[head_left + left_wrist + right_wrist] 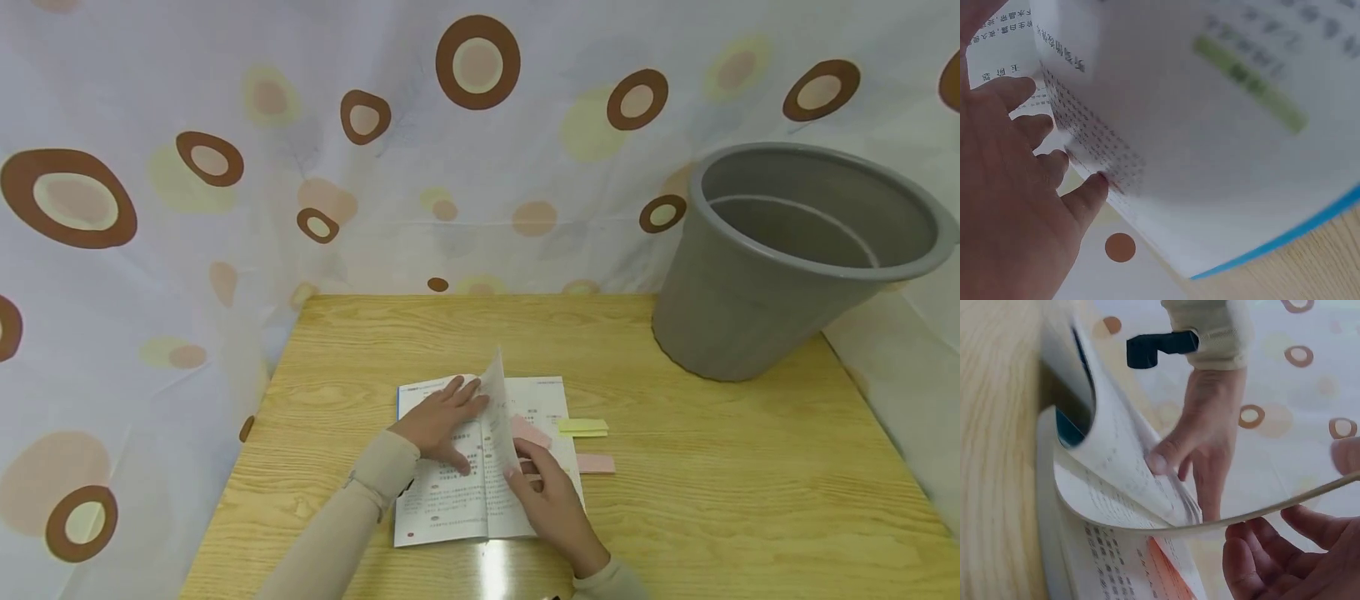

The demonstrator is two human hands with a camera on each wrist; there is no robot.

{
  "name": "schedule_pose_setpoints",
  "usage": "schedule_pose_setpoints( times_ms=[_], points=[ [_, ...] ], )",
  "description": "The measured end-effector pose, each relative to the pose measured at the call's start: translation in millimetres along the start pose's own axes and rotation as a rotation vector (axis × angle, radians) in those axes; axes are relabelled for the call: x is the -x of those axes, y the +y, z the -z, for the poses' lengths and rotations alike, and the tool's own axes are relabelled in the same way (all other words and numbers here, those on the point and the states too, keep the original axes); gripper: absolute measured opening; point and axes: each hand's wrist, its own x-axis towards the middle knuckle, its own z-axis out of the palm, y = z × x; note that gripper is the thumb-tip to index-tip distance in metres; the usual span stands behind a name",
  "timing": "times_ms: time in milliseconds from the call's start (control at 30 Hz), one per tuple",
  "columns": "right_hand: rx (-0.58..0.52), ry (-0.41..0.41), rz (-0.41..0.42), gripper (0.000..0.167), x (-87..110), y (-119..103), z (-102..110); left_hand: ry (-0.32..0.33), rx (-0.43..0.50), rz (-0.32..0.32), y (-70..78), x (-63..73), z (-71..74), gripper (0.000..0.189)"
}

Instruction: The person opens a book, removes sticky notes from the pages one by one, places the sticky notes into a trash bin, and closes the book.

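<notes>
1. The open book (450, 500) lies in front of you on the wooden worktop (675, 500), with a raised leaf (497, 400) standing up near its middle fold; whether that is one sheet or several, you cannot tell.
2. Your left hand (442, 421) is spread wide over the left-hand page, gripping nothing; its fingertips reach close to the raised leaf, so they could snag or crease it if the paper swings left.
3. Your right hand (555, 504) is curled, thumb and fingers either side of the raised leaf's free edge; a loose pinch could let the paper slip, while a hard pull could tear it at the fold.
4. A yellow tab (583, 427) and a pink tab (596, 463) jut beyond the book's right edge, near your right hand; a brushing knuckle could bend them or peel them off.
5. If your left hand presses too lightly, a tug from the right could slide the whole book; the grey bin (720, 300) stands well apart, an unlikely obstacle.
</notes>
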Motion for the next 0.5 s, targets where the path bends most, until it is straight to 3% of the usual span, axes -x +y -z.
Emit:
schedule_pose_setpoints(
  times_ms=[167,300,433,500],
  points=[
    [-0.025,-0.040,0.053,0.035,7.2,-4.3,-11.4,0.047,0.059,0.003,0.1,6.3,1.8,0.108],
    [0.066,-0.099,0.079,0.034,9.6,2.3,-22.2,0.114,0.187,-0.004,-2.5,8.9,7.6,0.082],
    [0.207,-0.113,0.156,0.042,11.4,15.2,-34.4,0.227,0.369,0.002,-9.9,18.5,28.8,0.054],
    [0.261,-0.103,0.191,0.044,12.2,19.5,-39.9,0.306,0.394,0.015,-13.4,25.7,43.4,0.047]
  ],
)
